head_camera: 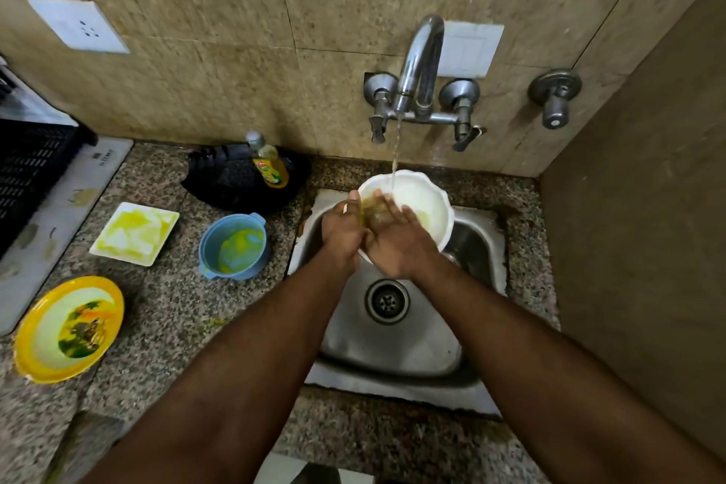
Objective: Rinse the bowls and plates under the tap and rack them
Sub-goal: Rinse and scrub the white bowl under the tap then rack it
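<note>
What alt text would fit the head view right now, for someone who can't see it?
Both hands hold a white bowl over the sink under the running tap: the left hand grips its rim, the right hand rubs inside. On the counter to the left wait a dirty blue bowl, white square plate, yellow bowl and soap bottle.

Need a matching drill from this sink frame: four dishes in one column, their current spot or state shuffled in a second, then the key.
Things:
1. white bowl
2. blue pot
3. square plate
4. yellow bowl

States:
A. flat on the counter, smeared yellow
B. nearest the left edge, green and orange scraps inside
C. held over the sink under running water
D. beside the sink, yellow residue at the bottom

Pairs: 1-C, 2-D, 3-A, 4-B
</note>
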Motion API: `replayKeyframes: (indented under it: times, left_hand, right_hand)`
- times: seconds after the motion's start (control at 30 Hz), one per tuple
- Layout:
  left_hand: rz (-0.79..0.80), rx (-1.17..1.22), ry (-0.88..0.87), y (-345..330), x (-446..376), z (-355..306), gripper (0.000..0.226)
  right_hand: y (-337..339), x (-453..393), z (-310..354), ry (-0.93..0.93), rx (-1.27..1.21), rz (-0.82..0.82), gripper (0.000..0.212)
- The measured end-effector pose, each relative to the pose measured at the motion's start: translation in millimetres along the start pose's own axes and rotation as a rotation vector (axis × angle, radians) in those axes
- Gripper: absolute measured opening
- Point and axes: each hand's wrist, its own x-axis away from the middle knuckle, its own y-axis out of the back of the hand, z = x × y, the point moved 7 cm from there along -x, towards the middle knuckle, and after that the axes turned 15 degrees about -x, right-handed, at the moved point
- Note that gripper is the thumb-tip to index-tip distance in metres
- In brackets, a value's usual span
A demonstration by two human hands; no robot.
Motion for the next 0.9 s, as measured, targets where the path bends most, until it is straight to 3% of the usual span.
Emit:
replayKeyframes:
  times: [0.07,0.17,0.27,0.4,0.57,0.63,0.73,0.9]
  left_hand:
    - [-0.028,-0.029,-0.01,5,-4,-3,0.049]
    - [-0.062,-0.038,-0.017,11,-3,1,0.047]
    - [-0.007,0.033,-0.031,2,10,1,0.044]
    - [0.03,0.065,-0.045,2,9,-6,0.033]
    - [-0.008,0.026,0.017,20,-8,9,0.032]
    - [-0.042,-0.008,0.02,24,-14,20,0.038]
    - [-0.039,-0.06,-0.02,21,-6,19,0.035]
    - [-0.069,-0.036,-0.019,19,-7,6,0.038]
  right_hand:
    - [-2,13,2,0.072,-0.032,0.066,0.058]
    - [-8,35,-11,0.028,0.068,0.189,0.058]
    - [-6,32,-23,-0.078,0.15,0.12,0.067]
    - [-10,5,-21,-0.167,0.034,0.061,0.072]
    - [-30,21,16,0.096,-0.255,0.188,0.059]
    - [-30,34,5,0.012,-0.27,0.249,0.064]
    - [-17,38,-21,-0.193,-0.091,0.257,0.077]
    - [-27,-3,-15,-0.205,-0.035,0.198,0.073]
